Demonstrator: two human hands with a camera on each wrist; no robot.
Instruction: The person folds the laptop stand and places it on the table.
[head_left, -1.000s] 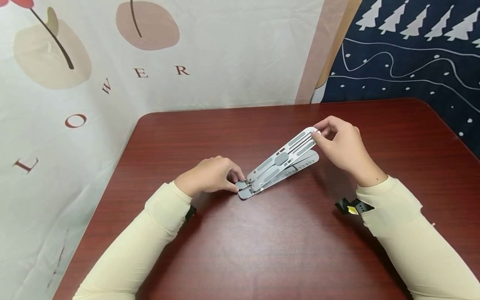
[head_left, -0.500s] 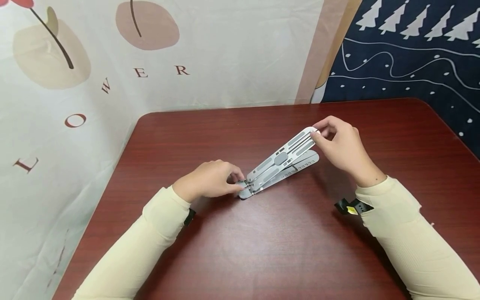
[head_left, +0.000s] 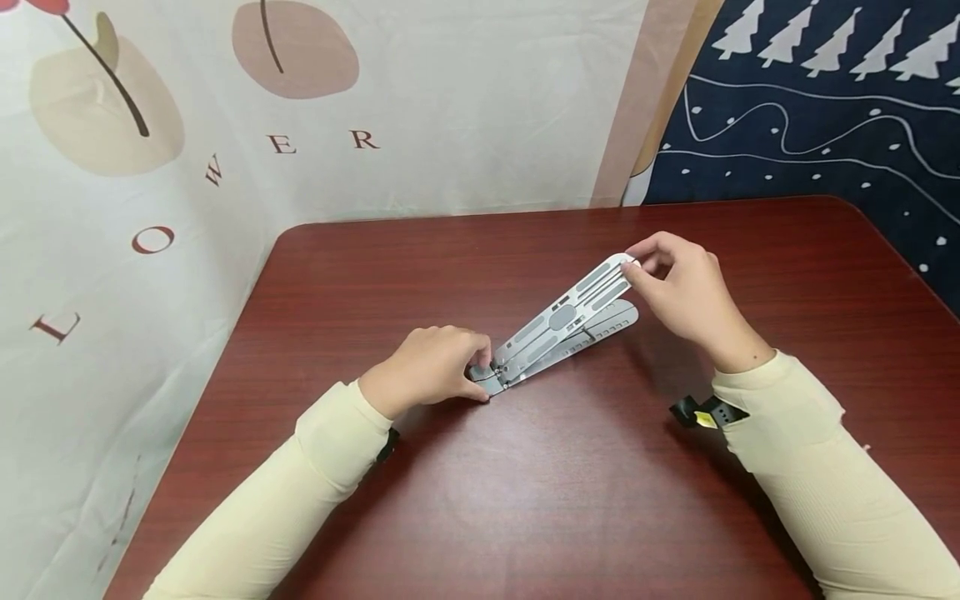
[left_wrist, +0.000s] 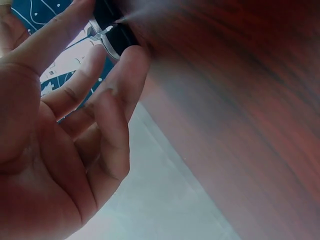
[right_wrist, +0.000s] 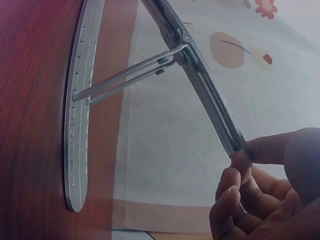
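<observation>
A silver folding laptop stand (head_left: 562, 317) lies slantwise on the table in the head view, its upper arms raised at an angle over the base. My left hand (head_left: 423, 371) grips its hinged near-left end, thumb at the front corner and fingers on the far side, covering part of the foot. At the far end, my right hand (head_left: 690, 300) pinches the tip of the raised arms between thumb and fingers. In the right wrist view, a wire strut (right_wrist: 130, 72) props the arms from the slotted base (right_wrist: 77, 150). The left wrist view shows fingertips (left_wrist: 135, 57) against the stand's dark-padded end.
The dark red wooden table (head_left: 540, 500) carries the stand. Behind it hangs a pale printed cloth (head_left: 480, 108) with letters, and a navy cloth (head_left: 810, 125) with white trees at the right. Each wrist wears a black strap (head_left: 708, 412).
My left hand has shifted slightly right and nearer, its thumb moving to the front corner of the stand's foot. The right hand and the stand's angle stay the same.
</observation>
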